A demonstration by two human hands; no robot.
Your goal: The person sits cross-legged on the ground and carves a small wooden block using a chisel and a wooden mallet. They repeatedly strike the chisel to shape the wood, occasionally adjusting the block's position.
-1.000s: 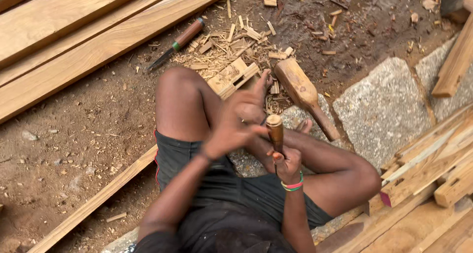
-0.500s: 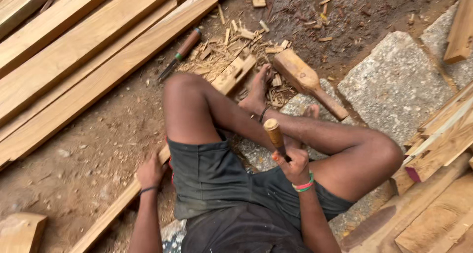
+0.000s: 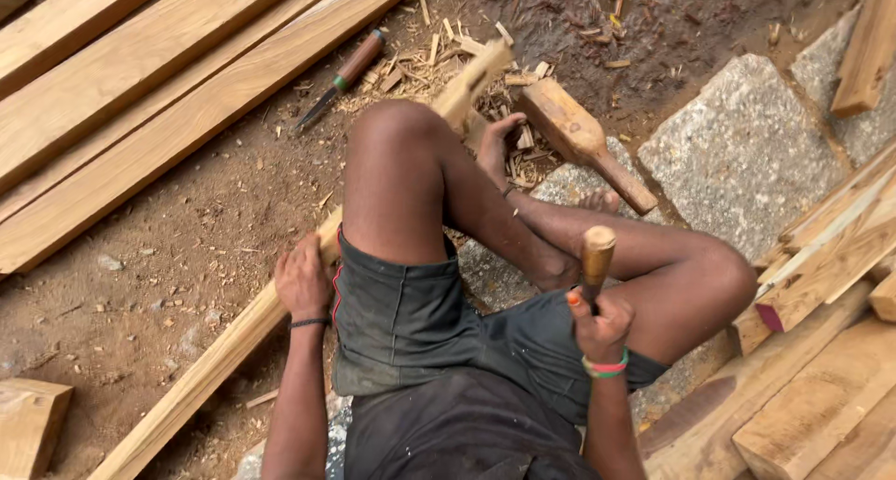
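The right hand (image 3: 602, 326) has its fingers closed round a chisel (image 3: 595, 256), upright at 4 o'clock by the knee; it looks stiff and light, best held by its wooden handle. The left hand (image 3: 303, 279) grips the long batten (image 3: 215, 363), likely rigid and heavy, at 8 o'clock. Since half a second ago the left hand has moved up the batten, and the chisel stays put.

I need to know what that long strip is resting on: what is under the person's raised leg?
The long wooden strip runs under the leg, with the left hand on it. Its notched end emerges beyond the knee. The stretch directly beneath the thigh is covered.
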